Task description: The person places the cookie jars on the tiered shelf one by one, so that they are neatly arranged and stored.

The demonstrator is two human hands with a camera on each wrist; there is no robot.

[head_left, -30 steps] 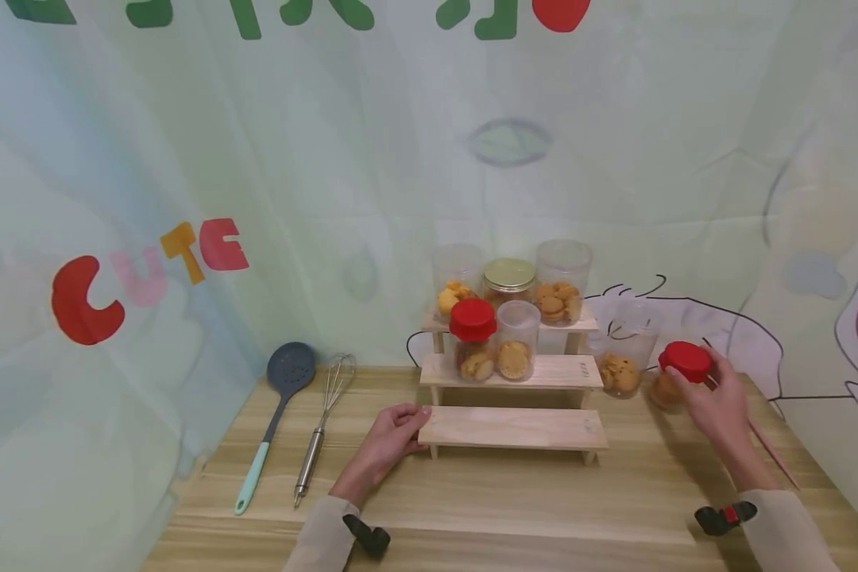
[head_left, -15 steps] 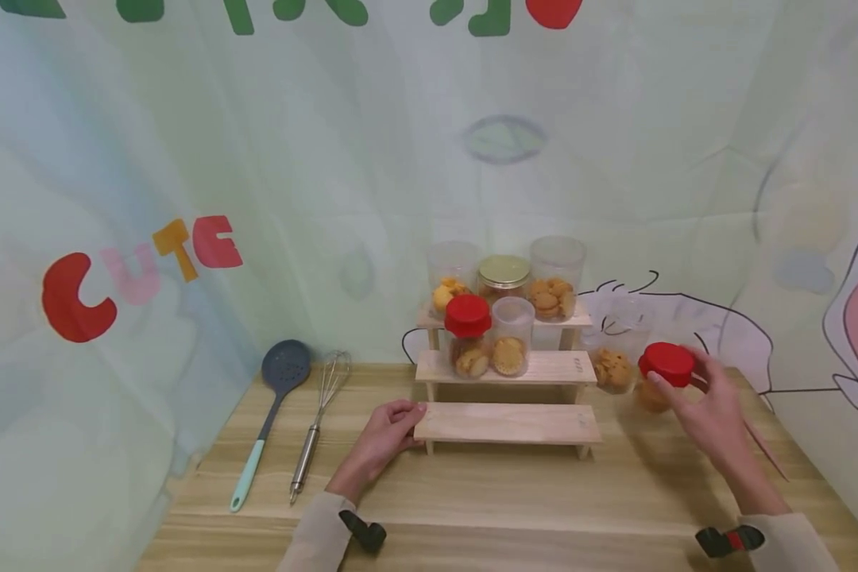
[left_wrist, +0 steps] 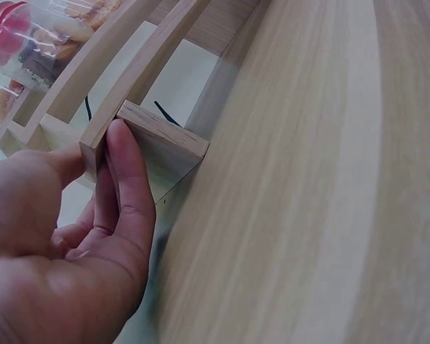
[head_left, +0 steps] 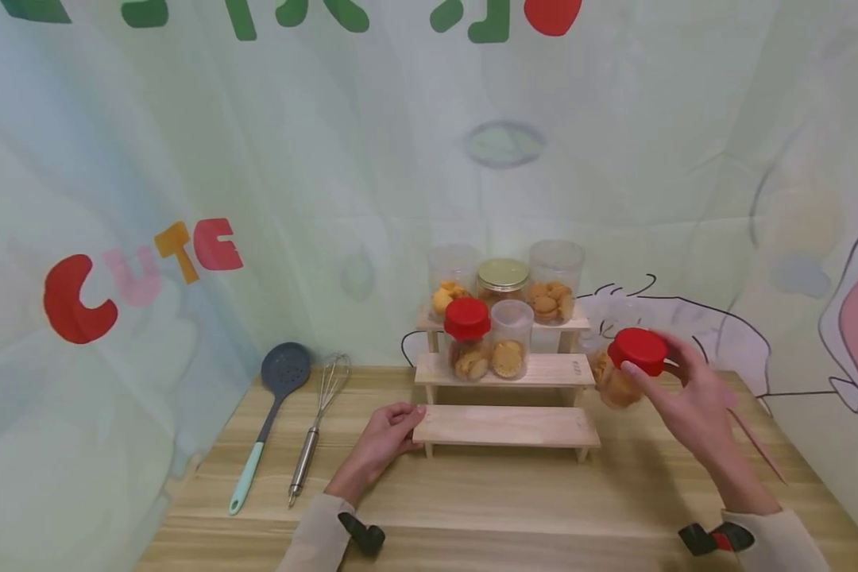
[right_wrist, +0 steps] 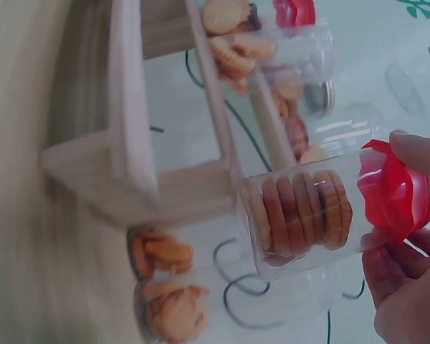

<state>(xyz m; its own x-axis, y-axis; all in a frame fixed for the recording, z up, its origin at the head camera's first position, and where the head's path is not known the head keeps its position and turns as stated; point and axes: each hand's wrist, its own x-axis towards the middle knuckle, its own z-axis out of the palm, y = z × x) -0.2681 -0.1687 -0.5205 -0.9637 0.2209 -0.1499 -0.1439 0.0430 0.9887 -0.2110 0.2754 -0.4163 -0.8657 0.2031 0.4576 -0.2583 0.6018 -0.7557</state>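
My right hand [head_left: 693, 405] grips a clear jar of round cookies [right_wrist: 294, 215] by its red lid [head_left: 637, 351]; the jar is held up off the table, right of the wooden stepped rack [head_left: 506, 426]. With thumb and fingers, my left hand [left_wrist: 93, 236] pinches the left end of the rack's lowest step. On the middle step stand a red-lidded jar [head_left: 468, 342] and a clear jar [head_left: 511, 342] beside it. The top step bears a gold-lidded jar [head_left: 503, 275] between two clear jars of cookies. Behind the held jar, another clear jar with cookies [right_wrist: 175, 315] is partly hidden.
A slotted turner [head_left: 284, 369] with a mint handle and a metal whisk [head_left: 314, 437] lie on the wooden table [head_left: 472, 508], left of the rack. A thin pinkish stick [head_left: 758, 445] lies at the right. A printed curtain [head_left: 329, 159] hangs behind.
My right hand has lifted the red-lidded jar and carried it left, closer to the rack. The left hand keeps its hold on the lowest step.
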